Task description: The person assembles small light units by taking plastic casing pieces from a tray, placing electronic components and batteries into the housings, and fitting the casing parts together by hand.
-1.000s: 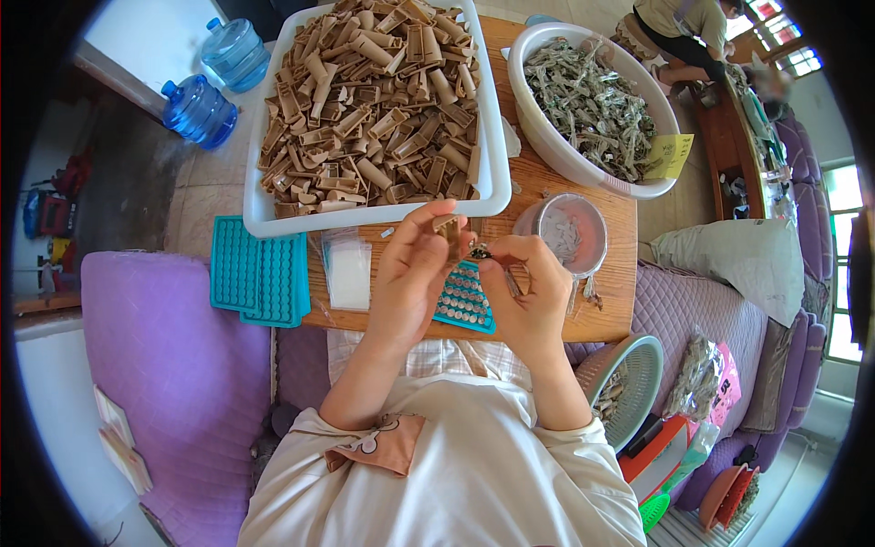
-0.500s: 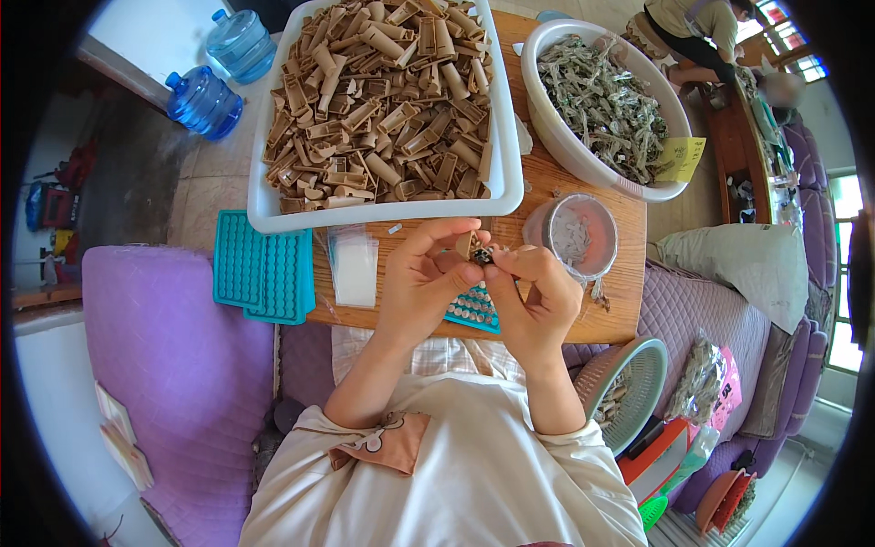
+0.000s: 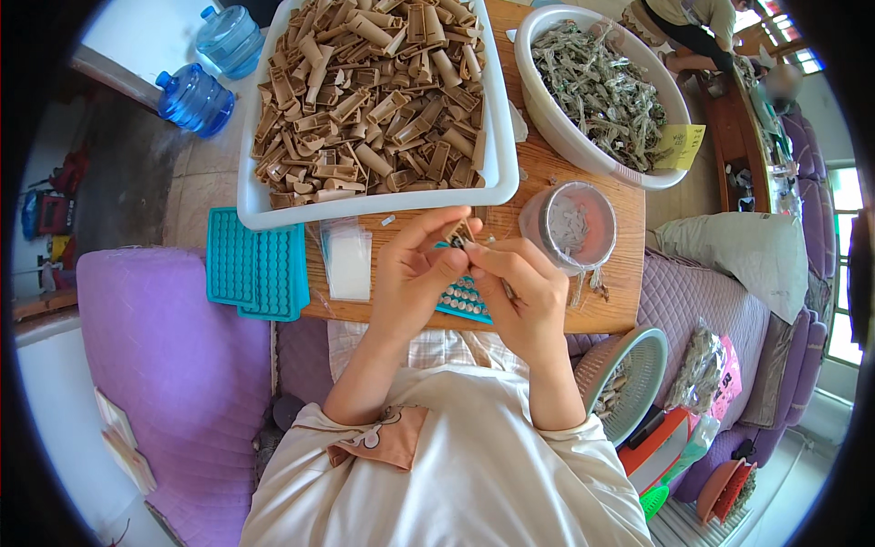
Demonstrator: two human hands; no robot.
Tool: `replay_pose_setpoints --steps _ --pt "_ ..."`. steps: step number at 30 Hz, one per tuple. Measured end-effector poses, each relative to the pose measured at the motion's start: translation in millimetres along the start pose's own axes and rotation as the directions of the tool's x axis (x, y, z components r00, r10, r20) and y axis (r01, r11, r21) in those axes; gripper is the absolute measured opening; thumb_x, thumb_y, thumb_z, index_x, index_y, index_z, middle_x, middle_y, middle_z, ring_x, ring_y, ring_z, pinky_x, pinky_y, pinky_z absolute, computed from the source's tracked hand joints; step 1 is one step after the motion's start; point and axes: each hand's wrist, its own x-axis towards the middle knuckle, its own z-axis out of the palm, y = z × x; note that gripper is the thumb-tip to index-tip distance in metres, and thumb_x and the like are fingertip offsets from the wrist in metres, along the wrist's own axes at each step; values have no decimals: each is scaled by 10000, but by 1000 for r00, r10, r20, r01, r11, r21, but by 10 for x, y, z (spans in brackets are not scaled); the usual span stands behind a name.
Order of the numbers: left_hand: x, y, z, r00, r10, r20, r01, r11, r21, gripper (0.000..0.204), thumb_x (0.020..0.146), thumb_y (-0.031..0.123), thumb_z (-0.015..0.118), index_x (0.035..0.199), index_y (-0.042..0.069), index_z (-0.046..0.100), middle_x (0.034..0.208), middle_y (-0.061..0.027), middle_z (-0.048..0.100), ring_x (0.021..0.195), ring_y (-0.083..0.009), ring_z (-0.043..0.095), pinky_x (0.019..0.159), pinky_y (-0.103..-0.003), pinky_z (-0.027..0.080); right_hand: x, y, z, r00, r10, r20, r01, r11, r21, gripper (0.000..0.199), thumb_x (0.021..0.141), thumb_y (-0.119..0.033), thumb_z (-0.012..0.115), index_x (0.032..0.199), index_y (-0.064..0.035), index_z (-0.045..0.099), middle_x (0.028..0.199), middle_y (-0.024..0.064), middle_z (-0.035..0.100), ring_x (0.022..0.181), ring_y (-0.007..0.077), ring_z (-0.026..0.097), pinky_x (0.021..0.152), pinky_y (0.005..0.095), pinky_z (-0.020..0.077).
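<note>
My left hand [image 3: 415, 269] pinches a small brown half-tube piece [image 3: 462, 232] between thumb and fingers, above the table's near edge. My right hand [image 3: 524, 283] meets it there, its thumb and forefinger closed on a small dark bit [image 3: 458, 242] at the piece's opening; my fingers partly hide it. Below both hands lies a teal tray [image 3: 467, 301] with rows of small round whitish pieces, partly covered by my right hand. Beyond the hands stands a white tub [image 3: 506, 187] heaped with brown half-tube pieces [image 3: 374, 109].
A round basin [image 3: 533, 100] of greenish-grey wrapped strips and a bucket [image 3: 597, 260] with white bits stand on the wooden table [image 3: 620, 305]. Stacked teal trays [image 3: 255, 264] and clear plastic bags [image 3: 348, 264] lie at left. A green basket [image 3: 652, 365] sits at right. Another person [image 3: 693, 36] works farther off.
My hands have shifted slightly left and upward. The brown piece is tilted more upright, and my right fingertips have moved closer over the dark bit. The whole view has shifted a little.
</note>
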Motion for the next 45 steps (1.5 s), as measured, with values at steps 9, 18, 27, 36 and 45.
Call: replay_pose_setpoints --steps 9,18,27,36,45 --pt "1 -2 62 977 -118 -175 120 993 2 333 848 140 499 1146 14 423 1060 -106 533 875 -129 552 687 -218 469 -82 80 175 958 268 -98 -256 959 122 108 741 87 527 792 21 459 769 63 501 670 109 526 605 222 440" --pt "3 21 22 978 19 -208 9 992 129 311 866 163 464 1144 30 420 1041 -98 535 854 -125 560 641 -195 461 -80 177 272 947 318 34 -309 880 361 113 733 77 505 810 13 453 771 86 494 672 162 542 614 268 456" --pt "49 36 -14 954 -212 -213 124 924 -362 336 875 174 426 1173 27 379 1086 -110 508 898 -218 574 605 -236 551 -96 268 150 960 179 215 -279 667 691 213 729 81 499 908 8 410 905 49 441 854 81 457 713 222 416" --pt "84 107 -16 973 -197 -119 114 862 -495 322 865 143 446 1160 33 383 1085 -106 489 989 -241 524 768 -326 516 -164 289 154 926 344 155 -359 678 641 195 744 22 568 898 -16 455 870 49 497 735 100 509 672 220 419" --pt "35 77 43 975 -188 -121 106 865 -491 333 862 139 453 1168 34 377 1087 -112 489 978 -255 528 766 -333 517 -193 355 254 935 343 86 -314 692 650 108 782 -60 575 835 7 509 779 43 569 710 83 529 651 217 435"
